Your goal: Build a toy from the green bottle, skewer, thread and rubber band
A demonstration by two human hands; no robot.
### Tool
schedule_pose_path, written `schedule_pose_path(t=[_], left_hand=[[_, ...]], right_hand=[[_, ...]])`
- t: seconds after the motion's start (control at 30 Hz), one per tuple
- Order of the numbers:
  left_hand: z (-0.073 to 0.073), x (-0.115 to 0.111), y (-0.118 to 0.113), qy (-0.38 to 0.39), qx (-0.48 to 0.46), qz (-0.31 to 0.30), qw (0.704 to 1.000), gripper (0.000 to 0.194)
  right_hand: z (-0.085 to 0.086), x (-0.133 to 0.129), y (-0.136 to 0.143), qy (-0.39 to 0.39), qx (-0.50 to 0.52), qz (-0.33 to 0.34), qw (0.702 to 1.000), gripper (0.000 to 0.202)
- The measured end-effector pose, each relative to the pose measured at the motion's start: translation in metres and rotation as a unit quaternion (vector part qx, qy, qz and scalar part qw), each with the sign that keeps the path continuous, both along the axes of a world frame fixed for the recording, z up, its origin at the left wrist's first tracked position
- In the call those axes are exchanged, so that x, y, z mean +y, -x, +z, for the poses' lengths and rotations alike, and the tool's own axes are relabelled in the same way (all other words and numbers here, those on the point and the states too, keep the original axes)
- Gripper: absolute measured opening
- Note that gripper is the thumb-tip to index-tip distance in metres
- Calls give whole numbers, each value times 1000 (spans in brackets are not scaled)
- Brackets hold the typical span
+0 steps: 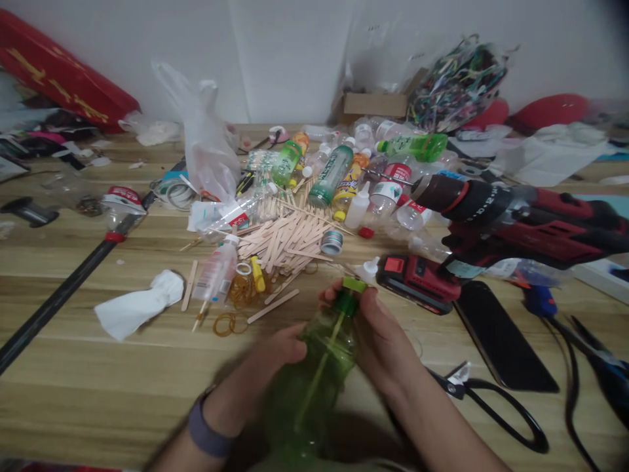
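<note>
A green plastic bottle [307, 393] is held close to my body, its neck tilted away from me. Its light green cap [354, 284] is on the neck, and a thin pale stick shows through the wall. My left hand [289, 347] wraps round the bottle's left side, with a purple band on the wrist. My right hand [381, 328] grips the neck just under the cap. Some fingertips of both hands are hidden behind the bottle. Beyond the cap lies a small white nozzle [368, 269].
Wooden craft sticks [289, 236] are heaped mid-table, with several bottles behind. On the right are a red and black drill [515, 219], a phone [506, 334] and scissors [491, 393]. A black rod [63, 295], a white cloth [140, 305] and rubber bands [225, 324] lie left.
</note>
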State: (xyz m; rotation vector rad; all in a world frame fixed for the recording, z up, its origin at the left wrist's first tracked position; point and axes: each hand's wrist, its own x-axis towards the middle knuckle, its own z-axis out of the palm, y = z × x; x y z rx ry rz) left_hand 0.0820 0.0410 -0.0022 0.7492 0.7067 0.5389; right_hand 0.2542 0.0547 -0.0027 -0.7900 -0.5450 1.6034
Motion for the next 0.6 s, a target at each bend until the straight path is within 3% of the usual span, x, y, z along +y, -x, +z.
schedule_pose_path(t=[0.17,0.3,0.47,0.6], left_hand=[[-7,3,4,-108,54,25,992,56],[-5,1,5,-218,182,60,957,58],[0,-3,-2,-268,233,87,931,58],[-7,-8,-4,-270,250,76,927,62]], right_hand=[[6,5,-4,4,-6,-5,1000,33],[7,11,-4,8,-16,-21,1000,35],[3,6,0,36,-40,-31,998,34],[3,3,-3,38,-52,-49,997,36]])
